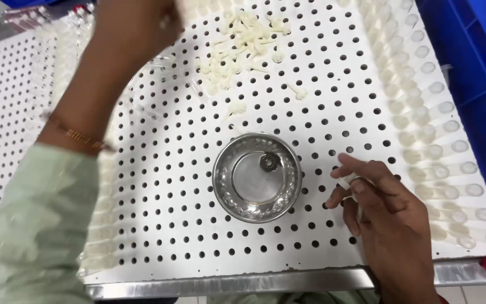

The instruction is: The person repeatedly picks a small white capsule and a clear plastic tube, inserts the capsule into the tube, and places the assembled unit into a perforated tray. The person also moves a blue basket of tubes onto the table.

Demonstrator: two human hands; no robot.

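**Perforated tray being loaded with small white plastic parts: edge rows filled, centre field open**

A white perforated tray with round holes [170, 186] is being worked on over a steel-edged tabletop [226, 281]. The right hand [386, 217] is being held low over the tray's right-centre holes, just beside a small round polished steel bowl [257, 177]. Its grip is closed lightly, thumb and forefinger pinched on a small white tubular plastic piece [349, 181]; how much of the piece is enclosed cannot be told. The left hand [133, 22] is being raised toward the upper edge of the view, blurred by motion; whether its grip is open or closed, and whether anything is held, cannot be told. A thin bracelet [77, 134] and a pale green sleeve [35, 225] are being shown on that arm.

Progress, as judged from the layout: rows of translucent white capped tubes [440, 152] are already seated along the right border, and a similar pale row [99, 219] is being shown along the left border. The large central field of holes is not yet filled. A loose heap of small white stemmed plastic pieces [243, 45] is lying on the upper part of the tray, with a few strays [298, 92] apart from it. A small dark round item [269, 163] is resting inside the bowl. A blue plastic crate [479, 73] is standing at the right.
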